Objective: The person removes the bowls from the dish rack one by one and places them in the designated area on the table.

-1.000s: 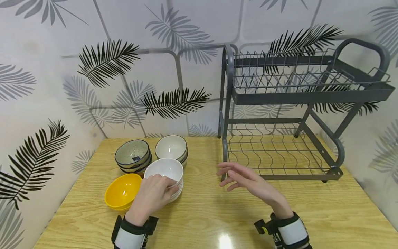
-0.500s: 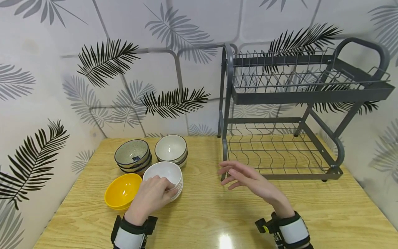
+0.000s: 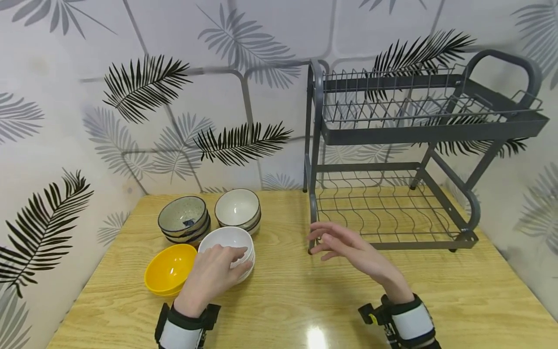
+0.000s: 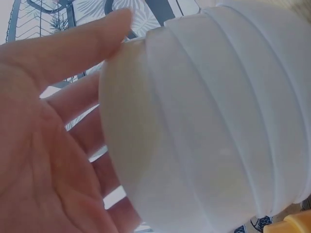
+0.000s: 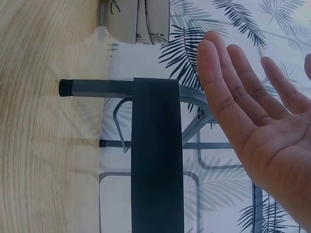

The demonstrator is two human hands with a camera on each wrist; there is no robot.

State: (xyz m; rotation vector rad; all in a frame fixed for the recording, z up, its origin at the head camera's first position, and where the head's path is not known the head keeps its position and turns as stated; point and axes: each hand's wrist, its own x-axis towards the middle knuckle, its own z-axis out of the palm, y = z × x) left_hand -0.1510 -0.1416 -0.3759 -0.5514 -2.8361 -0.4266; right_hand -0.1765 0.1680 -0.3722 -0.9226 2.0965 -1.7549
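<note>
My left hand [image 3: 211,274] is at the stack of white bowls [image 3: 224,236] on the left half of the table. The left wrist view shows the stacked bowls [image 4: 209,121] from the side. My thumb [image 4: 97,41] is stretched out at the rim, and the other fingers lie partly hidden behind the top bowl's edge. Over the table, in front of the dish rack [image 3: 401,133], my right hand [image 3: 348,247] hovers with relaxed fingers and holds nothing. In the right wrist view, this hand [image 5: 277,131] is beside a dark rack bar [image 5: 158,170], apart from it.
Yellow bowls [image 3: 170,269] stand left of the white stack. Behind are speckled dark-rimmed bowls [image 3: 182,213] and cream bowls with brown rims [image 3: 237,207]. The rack has two wire tiers, and a patterned wall [image 3: 279,29] stands behind the wooden table [image 3: 279,310].
A tilted white bowl at the top of the stack has come down and settled into it. My left thumb and fingers have since spread apart. My right hand has hardly moved.
</note>
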